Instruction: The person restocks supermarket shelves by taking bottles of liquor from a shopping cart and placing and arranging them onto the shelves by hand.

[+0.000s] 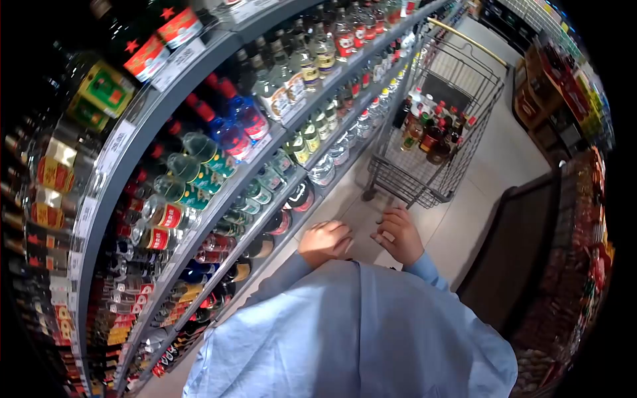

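My left hand [325, 243] is in front of my body at the lower middle, its fingers curled inward, and what they hold, if anything, is hidden. To its right, my right hand [399, 233] is raised with its fingers loosely bent and apart, with nothing visible in it. Both hands touch neither the shelves nor the cart. Beyond them stands a wire shopping cart [464, 159] with a yellow handle. Several bottles [431, 138] with dark, amber and red parts stand grouped inside it.
Long grey shelves [255, 162] full of bottles run along the left. Cardboard boxes [531, 99] stand at the upper right. A dark bin or display case [507, 242] and packed goods [587, 219] line the right side. Pale floor tiles [474, 192] lie between.
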A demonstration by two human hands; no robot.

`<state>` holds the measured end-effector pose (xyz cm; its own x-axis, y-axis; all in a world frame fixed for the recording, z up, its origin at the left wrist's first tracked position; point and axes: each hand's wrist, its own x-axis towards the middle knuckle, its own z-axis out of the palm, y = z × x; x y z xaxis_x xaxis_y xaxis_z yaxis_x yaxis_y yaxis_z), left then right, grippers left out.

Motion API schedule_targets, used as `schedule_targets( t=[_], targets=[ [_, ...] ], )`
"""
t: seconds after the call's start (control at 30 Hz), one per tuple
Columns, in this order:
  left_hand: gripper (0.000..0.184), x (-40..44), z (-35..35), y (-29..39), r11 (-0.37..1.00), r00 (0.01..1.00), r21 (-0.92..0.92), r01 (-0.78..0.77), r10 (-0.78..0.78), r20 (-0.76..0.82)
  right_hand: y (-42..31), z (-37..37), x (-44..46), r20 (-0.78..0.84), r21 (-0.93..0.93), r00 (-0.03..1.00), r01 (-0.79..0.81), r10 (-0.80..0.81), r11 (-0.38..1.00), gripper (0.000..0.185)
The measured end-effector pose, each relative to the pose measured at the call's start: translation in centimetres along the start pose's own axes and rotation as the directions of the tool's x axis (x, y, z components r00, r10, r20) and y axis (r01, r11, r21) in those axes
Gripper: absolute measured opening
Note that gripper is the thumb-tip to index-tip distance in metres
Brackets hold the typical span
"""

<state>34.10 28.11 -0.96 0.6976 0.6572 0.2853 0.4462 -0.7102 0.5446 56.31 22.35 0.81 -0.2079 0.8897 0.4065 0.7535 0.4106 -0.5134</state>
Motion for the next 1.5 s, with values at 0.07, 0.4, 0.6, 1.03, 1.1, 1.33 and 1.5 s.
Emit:
schedule_targets(
  t=[0.07, 0.4, 0.6, 1.03, 1.1, 1.33, 1.5],
  targets=[
    [0.020, 1.7, 1.2, -0.2, 0.999, 0.995, -0.039, 0.005, -0.001, 0.097, 1.5, -0.7, -0.8, 0.000, -0.015, 0.997, -0.082, 0.082, 0.996, 0.023],
    [0.040, 14.8, 12.5, -4.0, 0.682, 0.900, -0.604, 0.412, -0.202, 0.386, 16.0, -0.2, -3.2, 0.016, 0.730, 0.708, -0.491, 0.706, 0.476, 0.046],
    [0.043, 25.5, 21.8, -8.2, 0.077, 0.768, -0.816, 0.573, -0.398, 0.502, 27.2, -1.1, 2.6, 0.187, 0.782, 0.382, -0.616, 0.905, 0.099, 0.050],
    [0.031, 32.4, 26.3, -8.3, -0.095, 0.518, -0.708, 0.700, -0.614, 0.595, 55.4, 9.1, 9.4, 0.121, 0.559, 0.423, -0.776, 0.898, 0.290, 0.067],
    [0.031, 31.8, 28.0, -8.9, -0.121, 0.533, -0.762, 0.636, -0.645, 0.548, 56.6, 9.5, 10.6, 0.139, 0.549, 0.482, -0.765, 0.865, 0.338, 0.068],
    [0.035, 28.7, 34.0, -8.9, -0.090, 0.589, -0.840, 0.535, -0.673, 0.447, 60.3, 12.3, 11.6, 0.089, 0.478, 0.566, -0.746, 0.820, 0.463, 0.041],
    [0.033, 29.9, 35.4, -6.5, -0.315, 0.457, -0.859, 0.403, -0.744, 0.487, 59.4, 11.1, 13.1, 0.087, 0.457, 0.583, -0.744, 0.808, 0.488, 0.022]
  ],
)
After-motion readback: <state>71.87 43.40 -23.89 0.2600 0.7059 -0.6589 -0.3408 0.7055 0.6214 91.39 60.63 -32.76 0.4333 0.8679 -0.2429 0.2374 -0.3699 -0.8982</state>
